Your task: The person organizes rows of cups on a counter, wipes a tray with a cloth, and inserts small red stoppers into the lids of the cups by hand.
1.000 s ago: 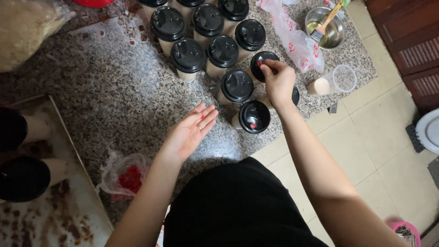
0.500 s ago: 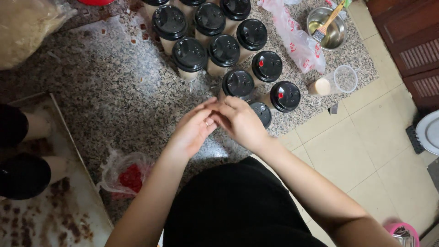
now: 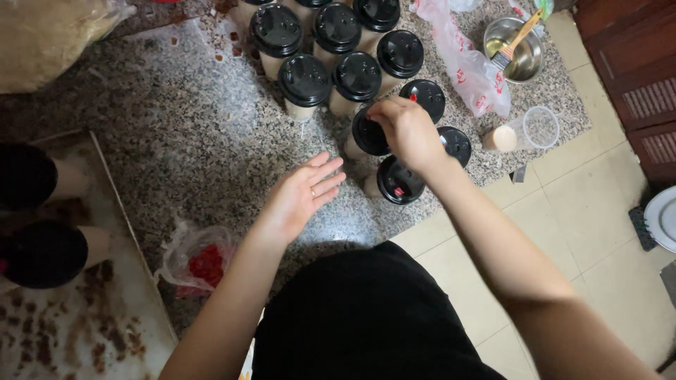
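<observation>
A speckled granite counter point(image 3: 176, 127) is carrying a tight cluster of black-lidded cups point(image 3: 331, 53), packed together within easy reach. The right hand point(image 3: 407, 132) is pressing curled fingers onto 1 cup lid point(image 3: 367, 135), apparently seating it. The left hand point(image 3: 301, 197) is hovering open and spread, holding nothing.

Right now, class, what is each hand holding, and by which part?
The right hand presses its fingers on a black cup lid; any small item is hidden. The left hand holds nothing.
</observation>
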